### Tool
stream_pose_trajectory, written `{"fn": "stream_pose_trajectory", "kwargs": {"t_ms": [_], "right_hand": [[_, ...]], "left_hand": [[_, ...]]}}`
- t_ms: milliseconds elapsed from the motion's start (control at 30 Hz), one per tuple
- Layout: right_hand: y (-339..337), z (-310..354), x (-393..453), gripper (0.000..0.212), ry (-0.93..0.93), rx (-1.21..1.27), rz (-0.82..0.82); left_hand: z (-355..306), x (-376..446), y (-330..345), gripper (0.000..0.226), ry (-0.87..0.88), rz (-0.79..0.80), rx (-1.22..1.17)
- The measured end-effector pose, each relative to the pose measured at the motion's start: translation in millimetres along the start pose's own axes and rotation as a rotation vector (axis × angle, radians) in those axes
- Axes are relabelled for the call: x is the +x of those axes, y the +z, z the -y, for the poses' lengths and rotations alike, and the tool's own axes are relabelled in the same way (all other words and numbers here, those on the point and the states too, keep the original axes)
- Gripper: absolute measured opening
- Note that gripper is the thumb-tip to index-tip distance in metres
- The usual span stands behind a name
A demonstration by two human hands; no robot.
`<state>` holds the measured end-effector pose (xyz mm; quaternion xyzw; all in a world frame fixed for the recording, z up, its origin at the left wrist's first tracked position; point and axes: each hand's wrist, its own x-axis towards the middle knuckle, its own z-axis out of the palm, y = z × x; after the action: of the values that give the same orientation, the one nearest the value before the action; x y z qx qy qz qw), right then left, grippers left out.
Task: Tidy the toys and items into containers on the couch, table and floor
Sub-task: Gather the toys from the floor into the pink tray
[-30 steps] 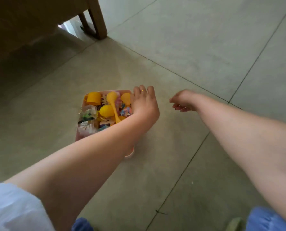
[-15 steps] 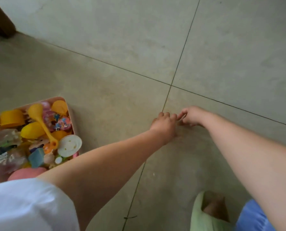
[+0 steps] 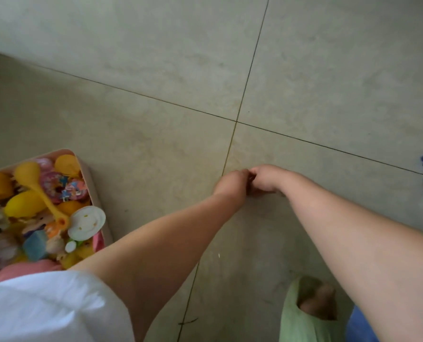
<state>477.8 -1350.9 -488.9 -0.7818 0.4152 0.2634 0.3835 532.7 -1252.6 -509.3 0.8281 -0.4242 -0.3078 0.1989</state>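
Left hand (image 3: pixel 231 182) and right hand (image 3: pixel 264 180) touching, fingers curled, grip unclear; toy bin (image 3: pixel 92 180) well left.

A pink bin (image 3: pixel 92 178) holds a yellow maraca (image 3: pixel 40 188), a white disc (image 3: pixel 87 222) and a blue block (image 3: pixel 35 244), on grey-beige floor tiles (image 3: pixel 156 58) beside a pale green slipper (image 3: pixel 297 322).

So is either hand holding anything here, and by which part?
Cannot tell. The left hand and right hand meet low over the grey tiled floor, fingers curled; anything between them is hidden.
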Motion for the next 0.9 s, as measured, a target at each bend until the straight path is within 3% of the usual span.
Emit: {"fn": "stream_pose_trajectory", "kwargs": {"t_ms": [200,267,400,500,567,667,767,900], "right_hand": [[7,87,3,0.019,-0.155,0.287,0.093],[8,126,1,0.020,-0.233,0.331,0.105],[35,208,-4,0.023,-0.386,0.358,0.135],[70,262,-16,0.010,-0.495,0.376,0.217],[90,286,-23,0.004,-0.542,0.309,0.277],[120,311,-20,0.011,-0.558,0.041,0.168],[138,318,-15,0.030,-0.433,-0.107,0.121],[155,305,-19,0.025,-0.319,-0.129,0.249]], "left_hand": [[49,-15,-78,0.013,-0.175,-0.229,-0.216],[70,-25,-111,0.013,-0.169,-0.292,-0.157],[118,-66,-182,0.048,-0.189,-0.393,0.023],[161,-110,-219,0.045,-0.334,-0.468,0.060],[188,-139,-233,0.037,-0.434,-0.614,0.008],[231,-185,-239,0.034,-0.630,-0.827,0.000],[265,-215,-230,0.029,-0.752,-0.881,0.080],[275,-218,-207,0.041,-0.614,-0.837,0.155]]}}
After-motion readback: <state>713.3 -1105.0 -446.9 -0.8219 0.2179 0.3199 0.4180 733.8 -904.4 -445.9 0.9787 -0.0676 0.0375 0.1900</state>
